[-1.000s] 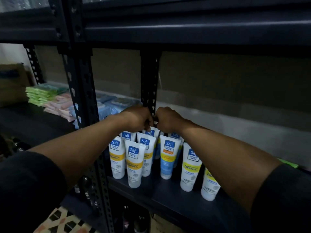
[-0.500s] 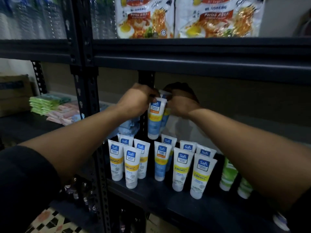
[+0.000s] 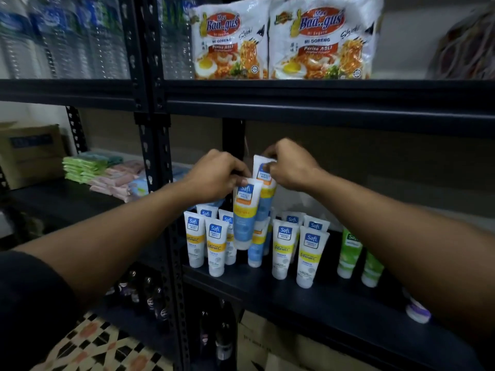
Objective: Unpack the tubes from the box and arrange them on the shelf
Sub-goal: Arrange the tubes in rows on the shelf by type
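A single wide-angle camera worn on the head stands close to the dark rack upright (image 3: 158, 183). It faces forward and slightly down. Both forearms run in from the near bottom corners to mid-frame, where the left hand (image 3: 217, 175) holds the front tube (image 3: 245, 218) and the right hand (image 3: 289, 167) holds the rear tube (image 3: 263, 168). The view spans from the noodle packets (image 3: 318, 38) at the top, past the shelf (image 3: 321, 298), to the patterned floor (image 3: 101, 346) near left, with a cardboard box (image 3: 29, 153) far left.
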{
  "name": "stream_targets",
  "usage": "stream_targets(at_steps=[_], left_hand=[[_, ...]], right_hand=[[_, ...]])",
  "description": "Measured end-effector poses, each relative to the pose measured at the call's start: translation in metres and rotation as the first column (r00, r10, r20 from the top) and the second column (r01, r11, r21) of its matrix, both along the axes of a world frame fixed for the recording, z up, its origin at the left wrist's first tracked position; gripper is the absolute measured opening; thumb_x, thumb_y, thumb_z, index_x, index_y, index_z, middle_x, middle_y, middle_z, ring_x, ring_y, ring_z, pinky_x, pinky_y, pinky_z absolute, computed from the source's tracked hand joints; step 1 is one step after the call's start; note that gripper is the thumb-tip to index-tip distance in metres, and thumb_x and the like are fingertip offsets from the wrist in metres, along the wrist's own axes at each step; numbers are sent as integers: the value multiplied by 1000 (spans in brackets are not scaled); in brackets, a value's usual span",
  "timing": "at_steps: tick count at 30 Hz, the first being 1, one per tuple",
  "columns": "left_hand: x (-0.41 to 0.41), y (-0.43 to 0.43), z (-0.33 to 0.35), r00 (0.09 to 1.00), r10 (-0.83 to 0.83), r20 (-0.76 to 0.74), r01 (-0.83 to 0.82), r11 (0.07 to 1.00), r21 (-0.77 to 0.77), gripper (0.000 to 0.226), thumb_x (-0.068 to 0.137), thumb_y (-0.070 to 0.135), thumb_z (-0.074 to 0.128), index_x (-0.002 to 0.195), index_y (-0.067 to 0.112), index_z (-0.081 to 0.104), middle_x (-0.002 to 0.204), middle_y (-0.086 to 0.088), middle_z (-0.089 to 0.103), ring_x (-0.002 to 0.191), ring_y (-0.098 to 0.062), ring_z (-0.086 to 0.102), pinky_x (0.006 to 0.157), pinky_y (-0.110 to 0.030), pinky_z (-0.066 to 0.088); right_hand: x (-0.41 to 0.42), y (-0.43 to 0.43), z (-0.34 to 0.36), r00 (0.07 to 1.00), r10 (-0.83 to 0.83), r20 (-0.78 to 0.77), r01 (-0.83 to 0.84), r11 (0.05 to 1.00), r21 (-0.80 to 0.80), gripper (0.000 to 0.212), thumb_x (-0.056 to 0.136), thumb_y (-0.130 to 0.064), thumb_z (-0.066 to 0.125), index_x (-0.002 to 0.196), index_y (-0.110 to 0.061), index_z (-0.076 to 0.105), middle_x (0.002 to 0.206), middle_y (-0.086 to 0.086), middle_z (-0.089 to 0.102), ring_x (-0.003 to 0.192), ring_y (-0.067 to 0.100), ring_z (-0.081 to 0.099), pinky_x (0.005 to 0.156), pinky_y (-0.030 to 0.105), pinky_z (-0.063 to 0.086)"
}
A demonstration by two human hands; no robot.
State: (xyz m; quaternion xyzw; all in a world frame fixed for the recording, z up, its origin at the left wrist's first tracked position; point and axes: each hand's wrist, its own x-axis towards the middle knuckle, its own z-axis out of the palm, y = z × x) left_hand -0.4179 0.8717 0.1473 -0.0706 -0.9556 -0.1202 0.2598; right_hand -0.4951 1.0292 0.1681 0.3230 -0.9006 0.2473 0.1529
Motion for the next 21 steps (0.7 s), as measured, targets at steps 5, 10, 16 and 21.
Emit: stream_targets(at_steps=[5, 10, 16, 21], left_hand=[[-3, 4, -34, 997, 11, 75, 0, 989, -147, 14, 84, 30, 69, 96, 27, 76, 89, 9, 75, 85, -9, 67, 84, -36, 50], [-13, 3, -63, 996, 41, 80, -15, 952, -307, 16, 86, 35, 64, 99, 34, 73, 98, 11, 73, 98, -13, 60, 92, -39, 36], [-20, -6, -79, 995, 41, 96, -9, 949, -315, 19, 88, 35, 62, 104, 36, 71, 97, 11, 72, 93, -13, 55, 88, -35, 29], [-24, -12, -84, 992, 44, 116, -4, 948, -319, 20, 88, 37, 61, 105, 36, 71, 96, 10, 71, 92, -13, 53, 83, -31, 23]], right_hand=[[1, -7, -40, 1000, -8, -5, 9, 997, 83, 8, 81, -9, 67, 86, -7, 73, 85, 9, 72, 81, 23, 67, 69, 36, 55], [-9, -19, -72, 999, -23, 47, 16, 989, 146, 12, 78, -14, 69, 87, -9, 74, 94, 12, 71, 87, 28, 67, 69, 34, 54], [-17, -29, -95, 995, 16, 94, -35, 978, 204, 10, 82, -13, 67, 90, -11, 72, 101, 17, 64, 87, 33, 62, 64, 28, 37], [-19, -35, -107, 993, 67, 95, -90, 963, 253, 9, 85, -9, 61, 81, -16, 63, 91, 13, 55, 77, 30, 54, 64, 29, 37]])
